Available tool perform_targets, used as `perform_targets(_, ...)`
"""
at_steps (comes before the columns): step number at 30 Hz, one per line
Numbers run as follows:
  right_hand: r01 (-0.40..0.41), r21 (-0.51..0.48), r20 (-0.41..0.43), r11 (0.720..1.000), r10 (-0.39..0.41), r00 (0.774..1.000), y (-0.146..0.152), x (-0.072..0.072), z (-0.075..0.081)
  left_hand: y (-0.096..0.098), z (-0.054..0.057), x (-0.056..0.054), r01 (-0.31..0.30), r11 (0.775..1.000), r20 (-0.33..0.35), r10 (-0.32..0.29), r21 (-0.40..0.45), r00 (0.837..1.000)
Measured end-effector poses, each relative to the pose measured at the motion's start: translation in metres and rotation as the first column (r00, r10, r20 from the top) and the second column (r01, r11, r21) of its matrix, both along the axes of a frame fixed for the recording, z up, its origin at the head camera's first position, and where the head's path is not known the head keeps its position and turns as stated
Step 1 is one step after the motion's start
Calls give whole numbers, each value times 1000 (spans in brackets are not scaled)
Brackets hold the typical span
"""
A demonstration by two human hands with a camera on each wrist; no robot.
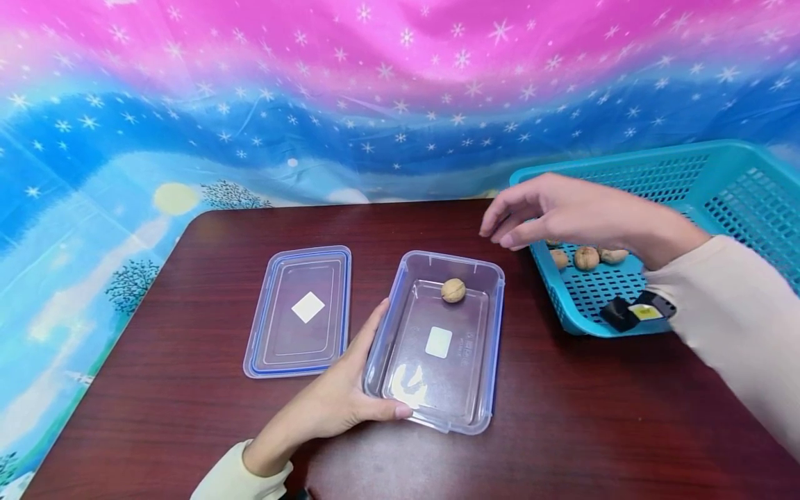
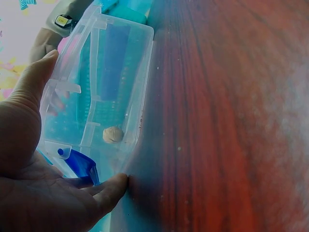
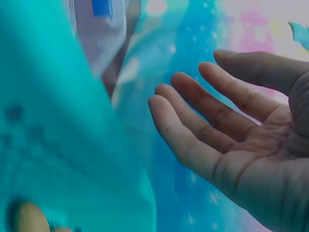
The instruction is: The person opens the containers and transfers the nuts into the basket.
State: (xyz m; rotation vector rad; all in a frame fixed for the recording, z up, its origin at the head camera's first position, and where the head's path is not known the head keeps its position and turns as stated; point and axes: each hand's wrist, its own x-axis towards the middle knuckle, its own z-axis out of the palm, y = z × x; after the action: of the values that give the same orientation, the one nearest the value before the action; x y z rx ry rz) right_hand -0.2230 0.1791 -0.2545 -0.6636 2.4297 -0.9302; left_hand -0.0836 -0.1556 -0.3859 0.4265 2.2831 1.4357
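A clear plastic food container (image 1: 496,340) stands uncovered on the table, with one walnut (image 1: 453,290) near its far end. My left hand (image 1: 340,399) grips its near left corner, thumb over the front rim and fingers along the side. From the left wrist view, the walnut (image 2: 113,135) shows through the transparent wall. My right hand (image 1: 546,208) hovers between the container and the teal basket (image 1: 565,309), over the basket's left rim. In the right wrist view its fingers (image 3: 193,150) are spread in a loose curve, and the palm holds nothing.
Several walnuts (image 1: 586,258) lie in the teal basket at the right, partly hidden by my right wrist. The container's blue-edged lid (image 1: 281,347) lies flat to the left. A snowflake-patterned cloth (image 1: 375,104) hangs behind the table (image 1: 187,417).
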Motion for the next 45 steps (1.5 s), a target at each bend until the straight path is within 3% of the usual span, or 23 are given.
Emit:
perform_targets(10, -71, -81, 99, 994, 79, 992, -51, 16, -18, 0, 0, -1, 13, 1000, -28, -13, 5, 1000)
perform_targets(18, -14, -7, 109, 1000, 14, 994, -79, 27, -43, 0, 0, 0, 14, 1000, -30, -15, -10, 999)
perform_targets(27, 63, 51, 47, 997, -65, 997, -90, 28, -65, 0, 0, 0, 19, 1000, -33, -19, -1, 999)
perform_targets(33, 59, 96, 13, 994, -60, 998, -95, 31, -70, -1, 0, -1, 16, 1000, -32, -16, 0, 999)
perform_targets(45, 37, 125, 84, 992, -47, 995, -97, 38, -76, 0, 0, 0, 11, 1000, -18, -11, -12, 1000)
